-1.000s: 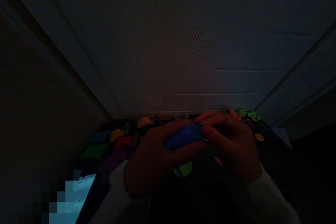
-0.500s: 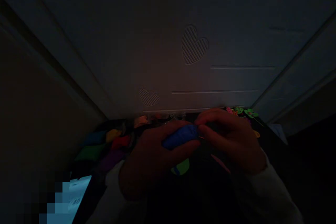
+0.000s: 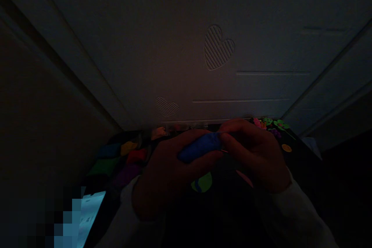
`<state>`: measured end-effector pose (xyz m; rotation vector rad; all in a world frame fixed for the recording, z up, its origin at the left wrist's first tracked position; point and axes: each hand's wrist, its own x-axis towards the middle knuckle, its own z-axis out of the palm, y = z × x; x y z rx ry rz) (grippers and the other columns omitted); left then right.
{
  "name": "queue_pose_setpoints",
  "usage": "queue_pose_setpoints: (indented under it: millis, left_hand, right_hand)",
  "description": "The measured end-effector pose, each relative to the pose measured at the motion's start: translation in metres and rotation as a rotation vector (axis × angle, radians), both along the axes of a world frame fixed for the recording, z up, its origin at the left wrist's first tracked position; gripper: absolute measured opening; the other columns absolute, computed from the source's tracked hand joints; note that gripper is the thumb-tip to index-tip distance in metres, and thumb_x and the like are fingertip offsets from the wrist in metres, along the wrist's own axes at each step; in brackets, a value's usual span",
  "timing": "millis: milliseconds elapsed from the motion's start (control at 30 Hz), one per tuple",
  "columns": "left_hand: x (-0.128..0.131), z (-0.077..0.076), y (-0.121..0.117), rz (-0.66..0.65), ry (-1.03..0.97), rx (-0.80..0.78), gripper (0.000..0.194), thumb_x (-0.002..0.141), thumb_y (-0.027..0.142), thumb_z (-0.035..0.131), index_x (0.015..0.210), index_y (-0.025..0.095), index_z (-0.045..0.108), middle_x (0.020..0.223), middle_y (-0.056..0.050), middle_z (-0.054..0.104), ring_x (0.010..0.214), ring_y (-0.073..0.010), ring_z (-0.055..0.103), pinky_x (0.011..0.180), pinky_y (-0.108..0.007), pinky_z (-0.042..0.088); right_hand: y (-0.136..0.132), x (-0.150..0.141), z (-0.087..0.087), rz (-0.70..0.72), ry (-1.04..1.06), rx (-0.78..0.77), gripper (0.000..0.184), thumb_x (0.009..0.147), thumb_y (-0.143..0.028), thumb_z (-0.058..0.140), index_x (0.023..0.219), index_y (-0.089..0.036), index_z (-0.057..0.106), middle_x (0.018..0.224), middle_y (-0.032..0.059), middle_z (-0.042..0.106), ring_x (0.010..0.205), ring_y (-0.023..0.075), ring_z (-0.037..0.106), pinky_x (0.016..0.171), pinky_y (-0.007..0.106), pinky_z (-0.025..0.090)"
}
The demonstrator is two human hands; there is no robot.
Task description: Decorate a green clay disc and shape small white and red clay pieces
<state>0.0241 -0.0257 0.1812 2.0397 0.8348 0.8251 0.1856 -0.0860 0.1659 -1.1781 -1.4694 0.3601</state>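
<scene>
- Head view, dim light: at the far left a lit phone screen (image 3: 91,211) glows on the dark tabletop (image 3: 296,159), a little further right in frame than a second ago, though the whole view has drifted with it.
- Beside it, small coloured lumps (image 3: 128,155) of blue, yellow, red, green and purple lie in a loose cluster, where they were.
- The left hand (image 3: 165,174) is curled around a blue lump (image 3: 200,149), gripping its lower end.
- The right hand (image 3: 255,159) pinches the lump's upper tip between closed fingertips; over the last second the lump has tilted and the pinch has closed in slightly, suggesting it is being shaped rather than set down.
- Under the hands a green piece (image 3: 203,183) rests on the tabletop.
- At the far right, small coloured shapes (image 3: 273,126) lie by the heart-embossed panel (image 3: 217,48).
</scene>
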Motion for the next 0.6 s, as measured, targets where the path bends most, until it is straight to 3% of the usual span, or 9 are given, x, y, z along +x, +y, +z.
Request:
queue_pose_setpoints:
  millis: [200,333,467,600]
  left_hand:
    - [0.002,-0.001,-0.001,-0.007,-0.024,-0.065,0.025,0.071,0.039,0.071,0.095,0.032,0.07,0.087,0.006,0.073,0.069,-0.0109,0.066,0.053,-0.014,0.049]
    - [0.0,-0.003,0.001,0.0,-0.141,-0.275,0.031,0.069,0.042,0.074,0.097,0.031,0.067,0.081,0.005,0.07,0.06,-0.0096,0.064,0.047,-0.014,0.047]
    - [0.0,-0.008,0.007,-0.057,-0.41,-0.549,0.039,0.067,0.045,0.075,0.1,0.028,0.062,0.065,0.005,0.067,0.054,-0.0104,0.063,0.051,-0.016,0.05]
    - [-0.001,-0.014,0.011,-0.064,-0.504,-0.583,0.041,0.063,0.044,0.078,0.099,0.029,0.063,0.075,0.005,0.068,0.061,-0.0113,0.065,0.057,-0.018,0.053]
  right_hand:
    - [-0.002,-0.003,0.0,-0.111,-0.127,0.048,0.009,0.083,-0.011,0.056,0.083,-0.019,0.058,0.078,-0.0035,0.061,0.075,0.0077,0.057,0.071,0.021,0.045]
    - [-0.001,-0.002,-0.003,-0.031,0.045,0.024,0.008,0.087,-0.02,0.057,0.091,-0.025,0.062,0.085,-0.0044,0.064,0.081,0.0084,0.06,0.075,0.022,0.047]
    - [-0.001,0.0,-0.003,0.062,0.189,-0.002,0.015,0.084,-0.027,0.062,0.099,-0.031,0.064,0.091,-0.0055,0.066,0.086,0.0097,0.062,0.077,0.023,0.049]
    - [-0.001,0.0,-0.003,0.032,0.192,-0.048,0.015,0.081,-0.026,0.066,0.096,-0.03,0.066,0.088,-0.0046,0.067,0.082,0.0115,0.063,0.075,0.026,0.05]
